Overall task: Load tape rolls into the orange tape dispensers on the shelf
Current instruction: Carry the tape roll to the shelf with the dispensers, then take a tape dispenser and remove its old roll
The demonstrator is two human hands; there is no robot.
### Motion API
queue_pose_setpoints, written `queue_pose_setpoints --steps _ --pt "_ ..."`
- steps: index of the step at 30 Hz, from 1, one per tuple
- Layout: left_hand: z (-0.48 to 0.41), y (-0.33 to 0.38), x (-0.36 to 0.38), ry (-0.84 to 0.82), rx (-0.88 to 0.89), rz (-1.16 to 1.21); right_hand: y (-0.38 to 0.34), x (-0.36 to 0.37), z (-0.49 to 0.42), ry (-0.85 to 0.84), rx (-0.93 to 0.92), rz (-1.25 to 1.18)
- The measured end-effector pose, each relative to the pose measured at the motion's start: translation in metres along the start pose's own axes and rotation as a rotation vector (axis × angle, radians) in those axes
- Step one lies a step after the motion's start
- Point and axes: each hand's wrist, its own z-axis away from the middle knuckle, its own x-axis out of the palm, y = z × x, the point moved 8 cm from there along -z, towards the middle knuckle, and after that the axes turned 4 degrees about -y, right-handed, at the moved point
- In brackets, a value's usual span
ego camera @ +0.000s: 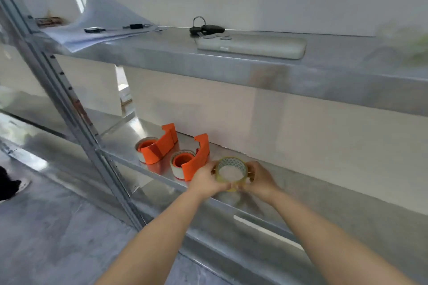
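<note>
Head view. Both hands hold a clear tape roll [231, 173] over the near edge of the lower shelf [289, 183]: the left hand [206, 178] grips its left rim, the right hand [259, 177] its right rim, with the open core facing up toward the camera. Two orange tape dispensers lie to the left, each apparently already carrying a whitish roll; the nearer dispenser [190, 162] sits just beside the left hand, the farther dispenser [157, 147] beyond it. Any transfer therefore runs leftward, on the left hand's side.
</note>
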Motion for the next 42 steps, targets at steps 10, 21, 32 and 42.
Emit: queue_pose_setpoints --steps 10,21,32,42 --pt "-0.029 -0.013 0.036 -0.305 0.090 -0.011 0.033 0.012 0.017 0.178 0.261 0.041" --pt "-0.031 -0.015 0.045 -0.327 0.010 0.028 0.030 0.013 0.020 0.159 0.289 0.054" --pt "-0.045 -0.009 -0.068 -0.019 0.058 0.118 -0.042 0.036 -0.023 0.054 0.130 0.039" --pt "-0.068 -0.116 -0.102 -0.294 -0.227 -0.155 -0.089 0.132 -0.057 0.069 0.049 -0.015"
